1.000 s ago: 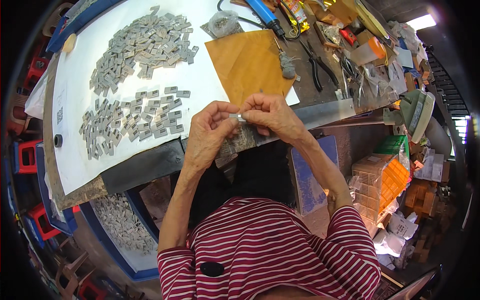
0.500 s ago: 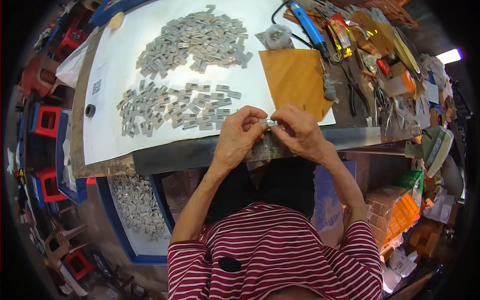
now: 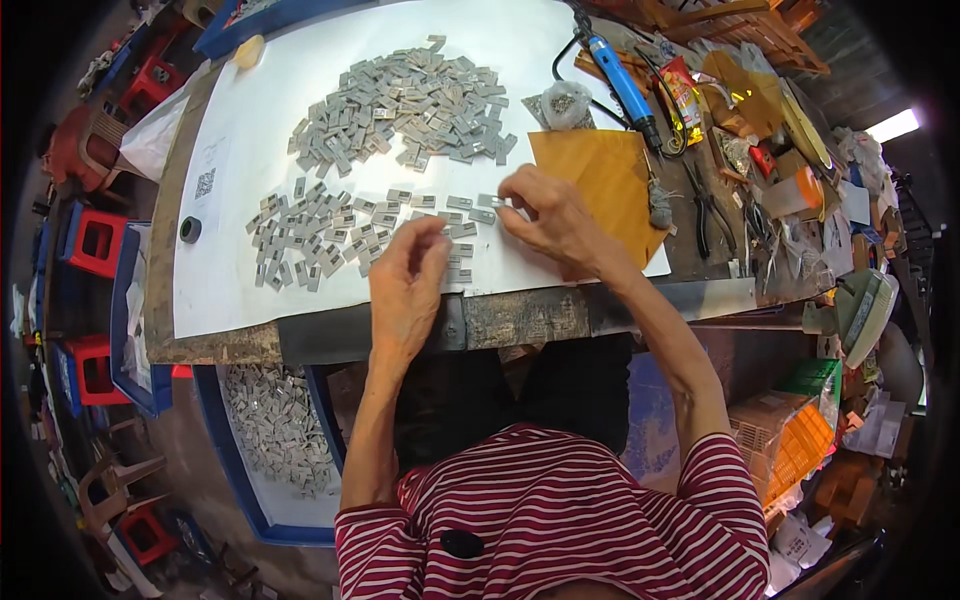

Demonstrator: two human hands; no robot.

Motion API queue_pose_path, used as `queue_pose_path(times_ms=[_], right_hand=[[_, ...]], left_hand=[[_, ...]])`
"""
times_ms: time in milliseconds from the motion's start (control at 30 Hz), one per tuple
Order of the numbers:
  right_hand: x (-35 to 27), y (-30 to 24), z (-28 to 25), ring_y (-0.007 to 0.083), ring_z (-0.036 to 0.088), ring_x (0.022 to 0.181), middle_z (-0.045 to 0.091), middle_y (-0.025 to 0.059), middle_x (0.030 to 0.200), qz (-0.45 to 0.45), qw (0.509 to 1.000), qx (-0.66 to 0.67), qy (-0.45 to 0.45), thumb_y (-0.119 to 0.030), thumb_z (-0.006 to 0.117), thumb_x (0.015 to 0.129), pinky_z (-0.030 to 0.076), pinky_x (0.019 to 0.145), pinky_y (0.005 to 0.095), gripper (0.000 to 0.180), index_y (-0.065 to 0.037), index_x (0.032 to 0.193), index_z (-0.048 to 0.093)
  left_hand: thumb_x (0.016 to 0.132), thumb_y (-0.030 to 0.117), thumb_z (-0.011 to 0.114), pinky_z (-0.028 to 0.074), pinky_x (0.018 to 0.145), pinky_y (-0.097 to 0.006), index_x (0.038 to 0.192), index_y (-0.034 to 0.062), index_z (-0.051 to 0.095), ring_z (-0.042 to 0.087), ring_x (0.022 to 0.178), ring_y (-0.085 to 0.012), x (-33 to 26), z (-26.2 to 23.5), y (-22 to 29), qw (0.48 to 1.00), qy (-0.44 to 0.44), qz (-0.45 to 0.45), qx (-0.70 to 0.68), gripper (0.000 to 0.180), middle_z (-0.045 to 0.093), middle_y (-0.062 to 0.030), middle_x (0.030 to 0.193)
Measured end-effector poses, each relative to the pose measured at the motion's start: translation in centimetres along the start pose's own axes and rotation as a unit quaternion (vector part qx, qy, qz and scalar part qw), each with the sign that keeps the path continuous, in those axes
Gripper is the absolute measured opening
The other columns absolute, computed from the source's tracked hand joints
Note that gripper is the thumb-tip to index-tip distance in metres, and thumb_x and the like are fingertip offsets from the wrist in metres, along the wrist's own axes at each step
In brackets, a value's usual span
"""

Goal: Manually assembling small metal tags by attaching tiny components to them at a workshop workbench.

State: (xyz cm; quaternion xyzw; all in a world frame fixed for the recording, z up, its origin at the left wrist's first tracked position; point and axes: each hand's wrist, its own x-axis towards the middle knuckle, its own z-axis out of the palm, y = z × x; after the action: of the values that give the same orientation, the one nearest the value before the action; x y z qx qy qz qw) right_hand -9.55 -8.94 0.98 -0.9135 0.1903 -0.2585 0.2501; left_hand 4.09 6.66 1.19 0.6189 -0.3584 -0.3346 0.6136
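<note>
At the right end of the nearer spread of small grey metal plates (image 3: 385, 220), my right hand (image 3: 548, 218) pinches one small metal plate (image 3: 496, 202) at its fingertips, low over the white sheet. My left hand (image 3: 405, 285) is over the near edge of the same spread. Its fingers are loosely bent, with a gap between thumb and forefinger, and nothing shows in it. Farther back lies a large heap of similar plates (image 3: 400, 105), each with a dark slot or mark.
Right of the plates are a brown card sheet (image 3: 590, 180), a blue corded hand tool (image 3: 622, 80) and black-handled pliers (image 3: 712, 215). A dark ring (image 3: 190, 229) sits at the left. Below the table edge stands a blue tray (image 3: 265, 500) with many metal pieces.
My hands were together at the table's front edge, holding a small metal piece between them. They have parted: the right moved forward to the plates, the left moved leftward.
</note>
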Motion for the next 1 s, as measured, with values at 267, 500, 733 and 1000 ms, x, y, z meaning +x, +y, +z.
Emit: queue_pose_path(times_ms=[267,500,733,1000], right_hand=[[3.8,1.4,4.2,0.0359,0.057,0.067,0.055,0.0159,0.077,0.008,0.997,-0.077,-0.022,-0.014,0.056,0.075,0.047,0.060,0.0438,0.013,-0.003,0.079,0.051],[4.6,1.0,4.9,0.0370,0.058,0.071,0.057,0.0187,0.082,-0.008,0.997,-0.070,-0.022,-0.012,0.056,0.075,0.048,0.060,0.0450,0.013,0.000,0.077,0.053],[4.5,1.0,5.6,0.0377,0.058,0.070,0.056,0.0185,0.079,-0.011,0.998,-0.059,-0.014,-0.010,0.053,0.074,0.047,0.059,0.0459,0.012,0.002,0.076,0.053],[3.6,3.0,5.1,0.0323,0.058,0.078,0.059,0.0134,0.082,-0.038,0.997,-0.039,0.052,-0.013,0.057,0.076,0.046,0.068,0.0396,0.014,-0.003,0.085,0.058]], left_hand=[[0.085,0.006,0.054,0.042,0.068,-0.021,0.097,-0.0025,0.059,0.052,0.075,-0.0079,-1.7,-2.5,0.2,0.996,0.078,0.021,0.024,0.015,0.059,-0.0031,0.082],[0.085,0.004,0.053,0.042,0.068,-0.021,0.097,-0.0024,0.059,0.052,0.076,-0.0079,-1.4,-2.7,0.0,0.997,0.069,0.009,0.021,0.015,0.059,-0.0029,0.083],[0.085,0.002,0.051,0.043,0.068,-0.020,0.098,-0.0015,0.059,0.052,0.077,-0.0076,-1.6,-2.8,-0.3,0.997,0.060,0.002,0.040,0.016,0.059,-0.0025,0.084],[0.086,0.002,0.051,0.044,0.071,-0.021,0.101,-0.0009,0.058,0.055,0.081,-0.0094,-1.6,-2.1,-0.4,0.998,0.040,-0.008,0.037,0.017,0.060,-0.0038,0.088]])
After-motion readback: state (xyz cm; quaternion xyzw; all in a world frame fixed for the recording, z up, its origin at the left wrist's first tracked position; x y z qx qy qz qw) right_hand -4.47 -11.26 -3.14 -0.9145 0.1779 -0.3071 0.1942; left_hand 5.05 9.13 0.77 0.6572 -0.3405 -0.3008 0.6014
